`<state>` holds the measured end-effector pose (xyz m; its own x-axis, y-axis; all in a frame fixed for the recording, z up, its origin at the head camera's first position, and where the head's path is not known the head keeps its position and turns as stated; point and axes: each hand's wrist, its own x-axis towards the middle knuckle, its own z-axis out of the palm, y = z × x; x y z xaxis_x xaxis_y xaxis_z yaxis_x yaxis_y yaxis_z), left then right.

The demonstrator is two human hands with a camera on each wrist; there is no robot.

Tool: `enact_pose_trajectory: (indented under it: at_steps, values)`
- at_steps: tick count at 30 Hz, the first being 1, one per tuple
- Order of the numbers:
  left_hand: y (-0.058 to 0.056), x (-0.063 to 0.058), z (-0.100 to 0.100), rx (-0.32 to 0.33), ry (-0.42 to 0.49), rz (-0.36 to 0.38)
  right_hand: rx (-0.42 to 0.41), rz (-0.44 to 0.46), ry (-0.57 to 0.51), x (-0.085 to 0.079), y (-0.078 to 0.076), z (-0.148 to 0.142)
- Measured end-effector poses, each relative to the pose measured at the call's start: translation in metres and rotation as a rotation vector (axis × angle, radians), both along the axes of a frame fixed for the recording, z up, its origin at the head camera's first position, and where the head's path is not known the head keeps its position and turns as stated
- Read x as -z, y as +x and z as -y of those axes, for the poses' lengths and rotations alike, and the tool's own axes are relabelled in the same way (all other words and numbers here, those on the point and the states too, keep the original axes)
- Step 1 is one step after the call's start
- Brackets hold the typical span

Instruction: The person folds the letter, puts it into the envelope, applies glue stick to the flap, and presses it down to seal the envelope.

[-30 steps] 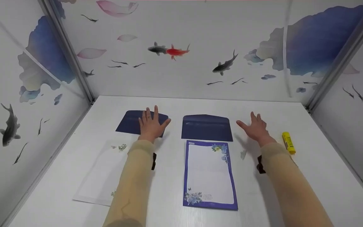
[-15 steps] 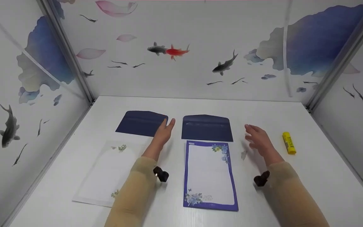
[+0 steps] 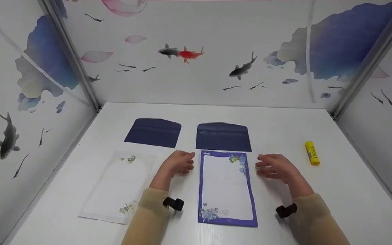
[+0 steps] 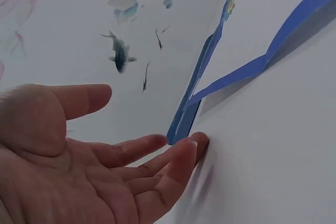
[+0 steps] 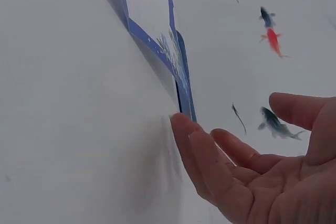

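A sheet of letter paper with a purple-blue border and blue flowers (image 3: 226, 187) lies between the two hands. My left hand (image 3: 177, 162) hovers beside its upper left edge, fingers loosely bent, holding nothing. On the other side, my right hand (image 3: 276, 166) hangs apart from the upper right edge with relaxed fingers and an empty palm. In both wrist views the sheet's edge curls up off the table. Just beyond the sheet lies a dark blue envelope (image 3: 223, 137), flap side away from me. A paler sheet with small flowers (image 3: 114, 187) lies left of my left hand.
A second dark blue envelope (image 3: 153, 132) lies at the back left of the white table (image 3: 277, 117). To the right is a yellow glue stick (image 3: 312, 153). White walls painted with fish enclose the table at the back and sides.
Both hands have drawn back toward me from the envelopes, turned inward, and come closer to the bordered sheet. Their spread fingers have relaxed. The papers and glue stick have stayed in place.
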<state>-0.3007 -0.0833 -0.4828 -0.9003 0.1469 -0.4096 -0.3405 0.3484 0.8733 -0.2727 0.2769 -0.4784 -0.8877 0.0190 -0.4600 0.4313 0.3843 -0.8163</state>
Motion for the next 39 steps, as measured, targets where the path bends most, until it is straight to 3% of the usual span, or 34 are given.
enact_pose_trajectory:
  at_steps: [6, 10, 19, 30, 35, 39]
  values:
    - [0.006, 0.0, -0.001, 0.145, -0.108, 0.016, -0.06, 0.022, 0.062, 0.001, 0.01, 0.005]
    - [0.009, 0.001, -0.005, 0.184, -0.115, 0.059, -0.094, 0.021, 0.071, 0.004, 0.011, 0.011]
    - [0.013, 0.004, -0.015, 0.184, -0.1, 0.052, -0.112, 0.011, 0.098, 0.014, 0.007, 0.02]
    - [0.015, 0.012, -0.021, 0.185, -0.135, -0.036, -0.188, -0.061, 0.188, 0.02, 0.008, 0.023]
    - [0.015, 0.013, -0.024, 0.159, -0.136, -0.103, -0.138, -0.099, 0.14, 0.018, 0.006, 0.023]
    - [0.013, 0.013, -0.026, 0.143, -0.067, -0.123, -0.087, -0.144, 0.064, 0.017, 0.003, 0.023]
